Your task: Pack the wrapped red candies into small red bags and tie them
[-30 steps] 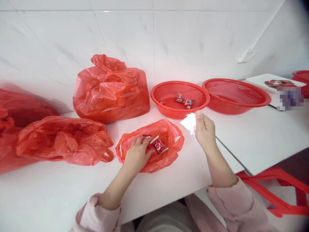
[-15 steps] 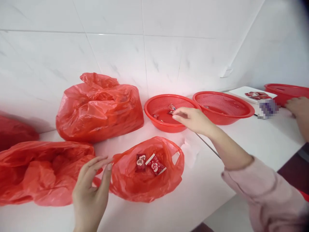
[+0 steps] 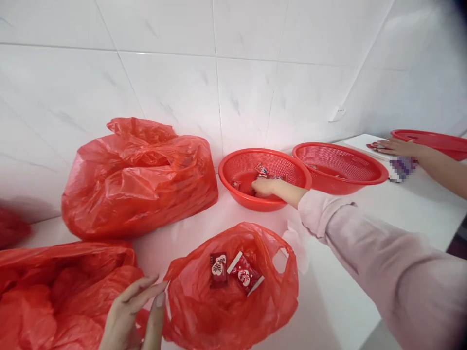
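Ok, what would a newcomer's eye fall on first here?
Probably the bulky, translucent red plastic bag by the white tiled wall, left of centre. Then the open, thin red plastic bag at front centre, where two small, printed dark-red packets lie, with the person's left hand at its left edge. The right hand also draws the eye, down inside the round, red perforated plastic basket behind that bag.
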Available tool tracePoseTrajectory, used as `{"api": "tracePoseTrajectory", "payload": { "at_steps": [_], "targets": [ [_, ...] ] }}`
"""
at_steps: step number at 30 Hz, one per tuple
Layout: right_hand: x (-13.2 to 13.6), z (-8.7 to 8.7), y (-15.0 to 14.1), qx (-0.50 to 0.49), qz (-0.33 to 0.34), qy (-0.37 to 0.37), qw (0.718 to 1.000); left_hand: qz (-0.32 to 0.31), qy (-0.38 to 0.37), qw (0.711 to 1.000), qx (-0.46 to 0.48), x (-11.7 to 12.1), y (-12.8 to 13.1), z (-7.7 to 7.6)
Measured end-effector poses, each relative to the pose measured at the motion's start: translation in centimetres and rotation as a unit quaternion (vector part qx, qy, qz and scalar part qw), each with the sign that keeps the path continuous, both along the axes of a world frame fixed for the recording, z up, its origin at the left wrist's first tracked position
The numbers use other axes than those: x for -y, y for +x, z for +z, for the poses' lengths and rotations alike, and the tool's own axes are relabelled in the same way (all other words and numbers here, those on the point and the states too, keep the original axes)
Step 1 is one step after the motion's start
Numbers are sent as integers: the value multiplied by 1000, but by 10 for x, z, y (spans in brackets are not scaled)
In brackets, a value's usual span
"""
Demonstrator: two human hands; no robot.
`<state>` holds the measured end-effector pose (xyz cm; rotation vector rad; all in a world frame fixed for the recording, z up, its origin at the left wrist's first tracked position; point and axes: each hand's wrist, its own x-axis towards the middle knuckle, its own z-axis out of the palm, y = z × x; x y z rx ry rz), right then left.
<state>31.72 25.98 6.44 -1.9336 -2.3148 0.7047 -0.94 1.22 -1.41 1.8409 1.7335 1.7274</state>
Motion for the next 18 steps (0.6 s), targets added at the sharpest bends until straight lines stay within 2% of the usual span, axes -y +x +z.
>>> {"api": "tracePoseTrajectory", "payload": {
  "at_steps": [5, 8, 12, 15, 18],
  "targets": [
    [2, 31, 24, -87, 30, -42, 995, -8, -20, 1000, 1, 4, 3, 4],
    [24, 52, 33, -174, 41, -44, 983, -18, -27, 999, 2, 5, 6, 8],
    [65, 71, 29, -303, 86, -90, 945, -17, -36, 999, 0, 6, 13, 11],
    [99, 75, 12, -276, 171, -101, 941, 1, -53, 999, -13, 5, 16, 11],
    [133, 65, -14, -153, 265, 7, 952, 13, -98, 995, -8, 1, 16, 10]
  ]
}}
